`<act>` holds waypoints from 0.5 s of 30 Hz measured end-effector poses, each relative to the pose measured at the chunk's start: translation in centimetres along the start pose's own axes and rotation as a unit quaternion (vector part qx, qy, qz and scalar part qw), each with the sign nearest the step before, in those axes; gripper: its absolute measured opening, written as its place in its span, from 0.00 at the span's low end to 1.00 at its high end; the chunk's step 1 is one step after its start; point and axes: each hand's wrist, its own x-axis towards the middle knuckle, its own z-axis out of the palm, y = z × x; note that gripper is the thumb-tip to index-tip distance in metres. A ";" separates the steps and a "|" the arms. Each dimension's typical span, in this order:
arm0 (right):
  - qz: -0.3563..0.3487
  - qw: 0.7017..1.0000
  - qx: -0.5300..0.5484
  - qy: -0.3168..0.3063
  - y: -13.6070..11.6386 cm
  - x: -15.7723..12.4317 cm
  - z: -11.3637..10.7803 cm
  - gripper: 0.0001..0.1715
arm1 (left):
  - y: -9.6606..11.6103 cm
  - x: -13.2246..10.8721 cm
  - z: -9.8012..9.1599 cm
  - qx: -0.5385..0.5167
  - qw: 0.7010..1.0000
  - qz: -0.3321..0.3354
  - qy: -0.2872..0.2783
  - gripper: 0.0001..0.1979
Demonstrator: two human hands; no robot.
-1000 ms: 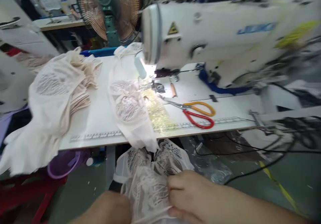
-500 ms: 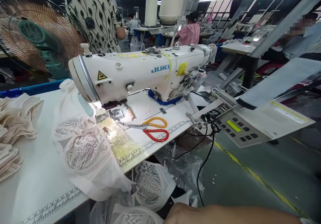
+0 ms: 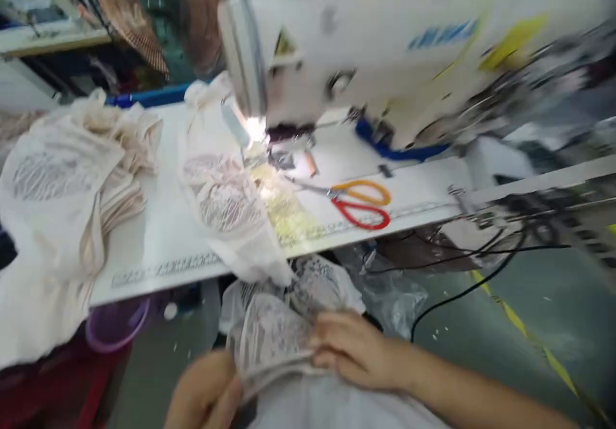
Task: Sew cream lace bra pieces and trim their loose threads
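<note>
Below the table's front edge, my left hand [image 3: 206, 387] is closed on the near edge of a pale lace bra piece [image 3: 274, 333], though motion blurs its fingers. On the other side of that piece, my right hand [image 3: 349, 349] grips it with bent fingers and thumb. Another lace piece [image 3: 322, 285] hangs just behind. Up on the table, a pale lace bra [image 3: 228, 204] lies left of the needle area and droops over the edge. Scissors [image 3: 359, 204] with one orange and one red handle lie right of it.
A white sewing machine [image 3: 298, 50] stands across the table [image 3: 168, 236]. Stacked beige fabric pieces [image 3: 120, 198] and a lace piece [image 3: 52, 172] lie at left, hanging over the edge. A purple bucket [image 3: 118, 326] is below. Black cables [image 3: 462, 294] hang at right; a fan [image 3: 158, 18] stands behind.
The view has swung left and down, blurring the picture. My left hand has come into view, and my right hand now shows on the lace piece. Machine and scissors appear unmoved on the table.
</note>
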 end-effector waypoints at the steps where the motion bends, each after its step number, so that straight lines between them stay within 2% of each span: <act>1: -0.031 0.999 -0.010 0.014 0.0 0.4 -0.1 0.20 | -0.1 0.0 0.1 0.010 0.997 0.046 0.053 0.15; 2: -0.065 0.998 -0.009 0.009 0.0 0.7 -0.1 0.18 | -0.2 0.1 0.1 0.030 0.994 0.061 0.083 0.15; 4: -0.085 0.995 -0.037 -0.028 0.2 1.0 0.0 0.17 | -0.3 0.6 0.2 0.048 0.987 0.071 0.133 0.14; 7: -0.037 0.992 -0.086 -0.084 0.1 0.7 0.5 0.14 | -0.1 1.2 0.4 0.050 0.982 0.071 0.170 0.13; 9: 0.001 0.989 -0.111 -0.095 -0.1 0.5 0.9 0.12 | 0.1 1.2 0.6 0.049 0.982 0.071 0.166 0.14; 12: 0.021 0.989 -0.128 -0.065 -0.4 0.7 1.4 0.10 | 0.2 1.1 0.7 0.041 0.985 0.072 0.153 0.14; 15: 0.013 0.996 -0.084 -0.004 -0.6 1.1 1.6 0.05 | 0.0 1.0 0.4 0.017 0.986 0.067 0.151 0.14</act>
